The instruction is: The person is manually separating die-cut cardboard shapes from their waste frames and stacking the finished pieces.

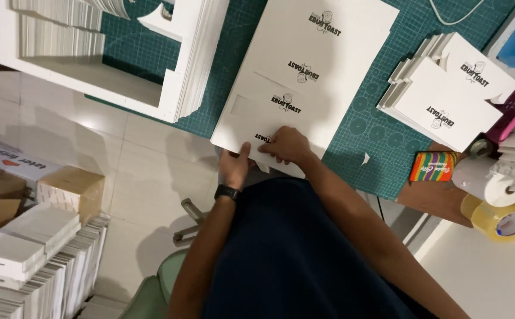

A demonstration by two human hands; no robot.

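Beside the printed card sheet [305, 77], folded box stacks [446, 94], tape roll [499, 220]

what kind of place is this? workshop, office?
Likely a small packaging or print-finishing workshop. A green cutting mat covers the bench, stacks of flat white printed box blanks sit on it, and tape rolls lie at the edge. Both hands, left hand and right hand, grip a large printed white card sheet.
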